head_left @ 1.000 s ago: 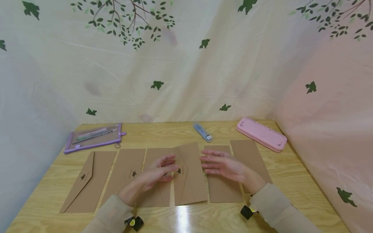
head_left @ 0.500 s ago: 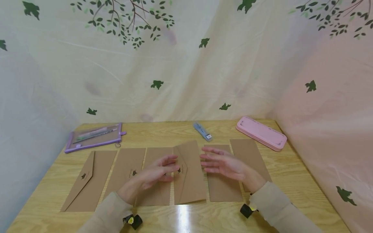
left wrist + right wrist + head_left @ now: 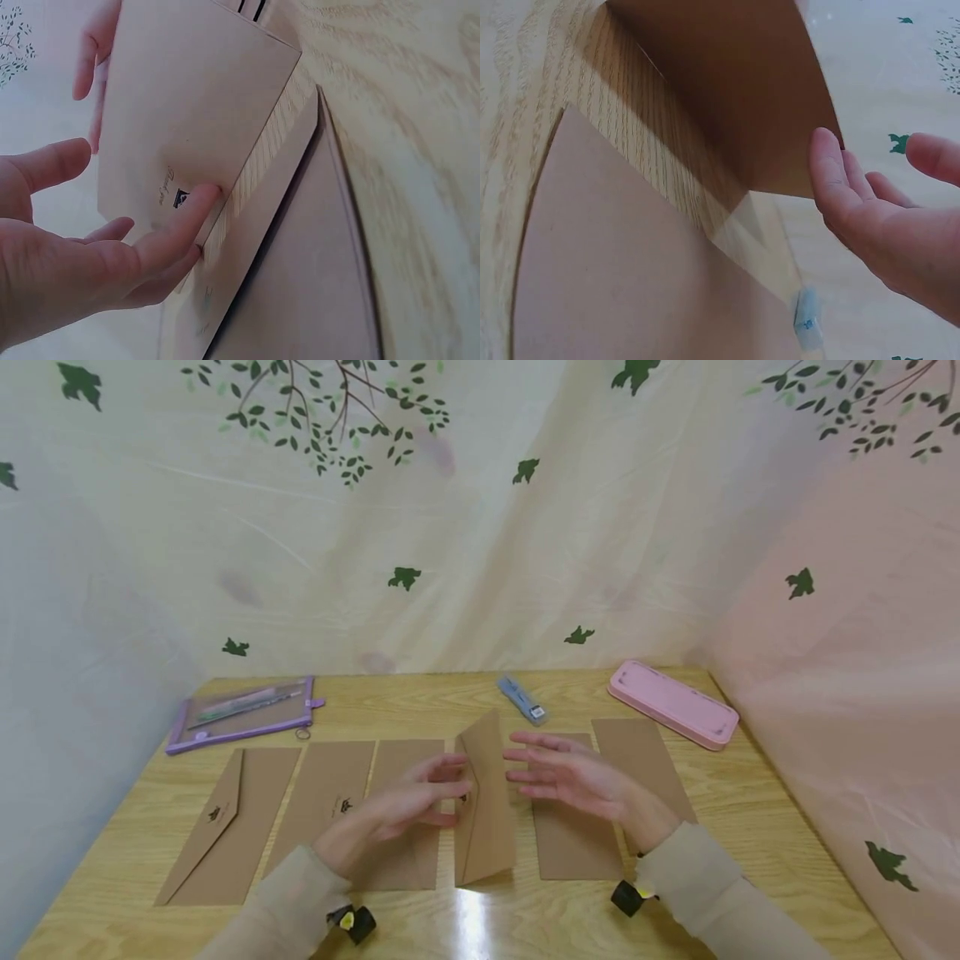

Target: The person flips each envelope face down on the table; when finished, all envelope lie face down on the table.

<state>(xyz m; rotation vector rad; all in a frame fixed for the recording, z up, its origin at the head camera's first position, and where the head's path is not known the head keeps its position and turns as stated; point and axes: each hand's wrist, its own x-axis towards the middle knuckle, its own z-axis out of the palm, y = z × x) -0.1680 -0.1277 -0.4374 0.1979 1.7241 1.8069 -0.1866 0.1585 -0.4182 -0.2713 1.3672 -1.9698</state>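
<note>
A brown paper envelope point(image 3: 487, 802) with a pointed flap and a small dark crown print stands tilted on its left long edge, its right edge raised. My left hand point(image 3: 408, 797) is at the low edge, fingers extended; in the left wrist view its fingertips point(image 3: 206, 196) meet the envelope beside the print. On the other side, my right hand point(image 3: 577, 777) has its fingers nearly straight, and the right wrist view shows fingertips point(image 3: 825, 146) right at the raised edge. Neither thumb closes on the paper. Flat envelopes lie beneath the left hand point(image 3: 112, 262) and right hand point(image 3: 885, 217).
More brown envelopes lie in a row: the far left one point(image 3: 258, 835) with its flap showing, another point(image 3: 322, 777) beside it, and one point(image 3: 637, 760) at the right. Behind are a purple-edged pencil pouch point(image 3: 247, 706), a small blue packet point(image 3: 522, 700) and a pink case point(image 3: 673, 703).
The middle envelope's right edge has risen and swung left, so it stands steeper and looks narrower. My right hand has shifted slightly left along with it.
</note>
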